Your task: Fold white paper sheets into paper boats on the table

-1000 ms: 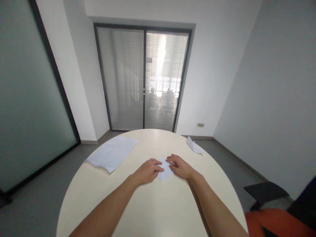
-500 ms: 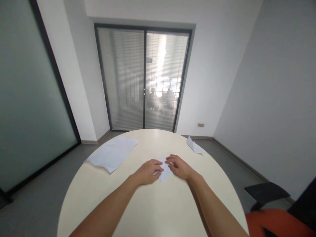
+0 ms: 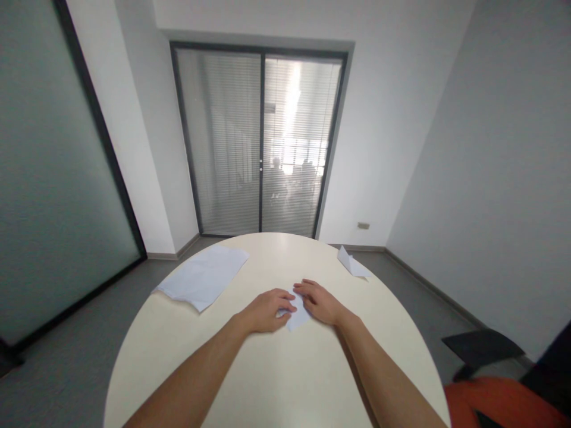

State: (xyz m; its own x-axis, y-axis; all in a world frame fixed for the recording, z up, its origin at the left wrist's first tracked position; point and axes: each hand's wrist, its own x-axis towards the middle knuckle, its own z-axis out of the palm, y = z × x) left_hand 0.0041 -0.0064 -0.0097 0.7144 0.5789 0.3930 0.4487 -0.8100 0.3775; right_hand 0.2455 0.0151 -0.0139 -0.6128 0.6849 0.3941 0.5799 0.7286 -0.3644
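Centrally, palms down: right hand (image 3: 319, 302) unclenched, left hand (image 3: 268, 310) half-curled, grip unclear; both touch folded paper (image 3: 298, 315), corner toward frame bottom, long axis probably up-down.

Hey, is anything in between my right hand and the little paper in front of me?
Nothing visible: your right hand already overlaps the small paper in view. Your left hand is at its other side, and the large sheet and folded paper lie off to the sides.

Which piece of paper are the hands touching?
The small white paper in the middle, between both hands. The other two papers lie nearer the table's edge, untouched.
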